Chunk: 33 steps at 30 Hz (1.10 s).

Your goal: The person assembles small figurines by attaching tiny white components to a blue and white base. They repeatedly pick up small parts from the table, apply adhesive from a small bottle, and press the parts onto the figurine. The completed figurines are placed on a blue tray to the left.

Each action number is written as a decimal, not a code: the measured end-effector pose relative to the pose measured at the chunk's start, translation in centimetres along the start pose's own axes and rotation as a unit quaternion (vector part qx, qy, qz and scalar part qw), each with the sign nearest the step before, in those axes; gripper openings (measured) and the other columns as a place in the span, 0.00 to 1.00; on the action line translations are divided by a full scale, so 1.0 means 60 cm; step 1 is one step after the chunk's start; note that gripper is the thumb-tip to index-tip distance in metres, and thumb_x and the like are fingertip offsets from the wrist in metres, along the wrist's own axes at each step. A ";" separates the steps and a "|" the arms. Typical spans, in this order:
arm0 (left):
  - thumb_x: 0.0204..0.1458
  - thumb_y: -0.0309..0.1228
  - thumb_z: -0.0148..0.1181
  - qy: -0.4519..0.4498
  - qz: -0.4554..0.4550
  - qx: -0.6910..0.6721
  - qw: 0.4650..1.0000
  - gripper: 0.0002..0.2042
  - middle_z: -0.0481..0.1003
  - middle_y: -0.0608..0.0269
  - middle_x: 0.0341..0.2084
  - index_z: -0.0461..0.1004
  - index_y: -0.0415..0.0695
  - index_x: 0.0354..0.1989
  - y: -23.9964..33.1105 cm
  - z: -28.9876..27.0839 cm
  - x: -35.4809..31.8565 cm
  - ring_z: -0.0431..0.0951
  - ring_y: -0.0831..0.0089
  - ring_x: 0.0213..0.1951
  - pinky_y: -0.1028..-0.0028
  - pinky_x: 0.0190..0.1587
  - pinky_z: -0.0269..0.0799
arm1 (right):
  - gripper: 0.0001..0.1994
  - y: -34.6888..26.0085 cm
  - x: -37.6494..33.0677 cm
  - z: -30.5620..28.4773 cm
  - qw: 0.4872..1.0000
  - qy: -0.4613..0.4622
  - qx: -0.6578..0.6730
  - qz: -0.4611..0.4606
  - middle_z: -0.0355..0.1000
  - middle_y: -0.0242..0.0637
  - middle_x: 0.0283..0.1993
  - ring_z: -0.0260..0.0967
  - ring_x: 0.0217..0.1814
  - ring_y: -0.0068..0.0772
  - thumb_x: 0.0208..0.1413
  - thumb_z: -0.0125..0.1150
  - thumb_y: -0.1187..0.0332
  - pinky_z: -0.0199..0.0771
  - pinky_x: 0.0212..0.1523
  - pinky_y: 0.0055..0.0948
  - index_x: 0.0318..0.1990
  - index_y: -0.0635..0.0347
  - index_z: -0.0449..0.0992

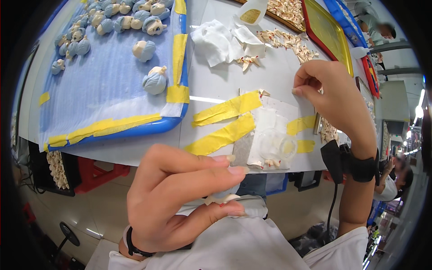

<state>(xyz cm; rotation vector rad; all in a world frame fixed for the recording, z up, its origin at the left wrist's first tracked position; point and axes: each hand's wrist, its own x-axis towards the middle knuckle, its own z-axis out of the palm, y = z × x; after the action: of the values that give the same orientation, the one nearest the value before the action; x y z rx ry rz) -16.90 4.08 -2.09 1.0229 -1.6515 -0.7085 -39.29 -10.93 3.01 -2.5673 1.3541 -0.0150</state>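
Note:
My left hand [175,198] is closed in front of my body, pinching a small blue-and-cream doll part [220,198] with a touch of red. The fingers hide most of it. Farther right, my right hand [330,92] hangs above the table with thumb and fingertips pressed together; what they hold, if anything, cannot be made out. Between the hands lies a work pad [265,119] carrying a small clear round container [275,144]. Yellow tape strips [225,110] run onto it from the left.
A blue-rimmed tray [108,90] at the left holds several blue-haired doll heads [155,80]. White cloths [216,42], a white bottle [250,12] and scattered cream pieces with red tips [288,41] lie at the back. A yellow tray [330,33] is beyond. Other people are at far right.

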 end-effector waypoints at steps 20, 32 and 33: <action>0.32 0.23 0.71 -0.067 -0.049 -0.081 0.993 0.21 0.64 0.53 0.37 0.68 0.37 0.38 0.002 0.022 -0.008 0.72 0.68 0.34 0.73 0.37 0.72 | 0.05 -0.056 -0.156 0.008 0.941 0.205 0.270 0.000 0.68 0.42 0.34 0.65 0.38 0.28 0.47 0.56 0.82 0.64 0.41 0.21 0.32 0.70 0.70; 0.33 0.22 0.70 -0.054 -0.064 -0.126 0.989 0.23 0.67 0.49 0.38 0.66 0.37 0.39 -0.005 0.026 -0.011 0.72 0.68 0.37 0.73 0.37 0.73 | 0.08 -0.078 -0.119 0.039 0.962 0.223 0.127 -0.096 0.66 0.38 0.28 0.63 0.31 0.29 0.33 0.62 0.83 0.61 0.33 0.22 0.25 0.66 0.72; 0.33 0.22 0.70 -0.056 -0.062 -0.123 0.989 0.23 0.68 0.48 0.38 0.66 0.37 0.39 -0.006 0.025 -0.011 0.72 0.68 0.37 0.73 0.37 0.73 | 0.08 -0.078 -0.118 0.038 0.964 0.222 0.109 -0.100 0.66 0.38 0.27 0.63 0.31 0.29 0.31 0.62 0.83 0.61 0.31 0.22 0.24 0.66 0.72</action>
<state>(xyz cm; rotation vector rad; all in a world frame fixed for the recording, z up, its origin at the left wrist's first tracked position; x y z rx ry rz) -18.16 4.45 -3.13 0.9276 -1.5585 -1.0430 -39.26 -2.14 2.54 -2.5853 1.1320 -0.7739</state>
